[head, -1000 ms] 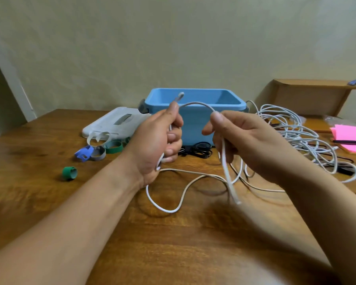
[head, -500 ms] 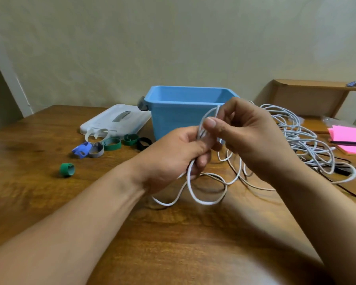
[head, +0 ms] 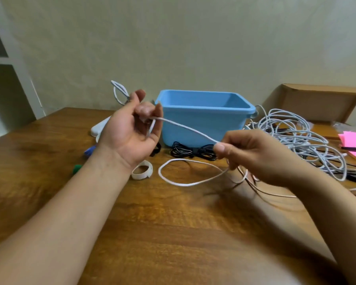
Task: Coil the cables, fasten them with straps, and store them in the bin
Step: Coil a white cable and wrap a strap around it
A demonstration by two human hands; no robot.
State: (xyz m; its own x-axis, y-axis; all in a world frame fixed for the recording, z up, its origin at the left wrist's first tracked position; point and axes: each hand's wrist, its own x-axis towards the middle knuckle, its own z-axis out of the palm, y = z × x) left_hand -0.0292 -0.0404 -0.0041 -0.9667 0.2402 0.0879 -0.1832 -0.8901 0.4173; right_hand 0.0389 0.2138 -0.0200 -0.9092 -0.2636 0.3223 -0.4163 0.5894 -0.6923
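Left hand: your left hand (head: 132, 132) is raised beside the bin with its palm toward you. Its fingers curl round the gathered turns of the white cable (head: 185, 126), and a small loop pokes up behind the thumb, so this hand serves as the spool.
Right hand: your right hand (head: 255, 157) pinches the same cable between thumb and forefinger, lower and to the right. The stretch between your hands runs straight, which should let a new turn lie without kinks.
Slack: below your right hand the cable droops into an open loop on the table (head: 173, 233). Whether it joins the tangled pile (head: 296, 136) on the right, you cannot tell from here.
Bin: the blue bin (head: 203, 118) stands open just behind your hands, within easy reach for a finished coil.
Black cable: a black cable (head: 191, 151) lies bundled against the bin's front wall, outside it.
Straps: a white strap (head: 142, 170) lies curled just beside your left wrist, handy for fastening. A green strap (head: 77, 168) sits further left.
Stage: coiling looks early, with few turns in hand and much cable loose.
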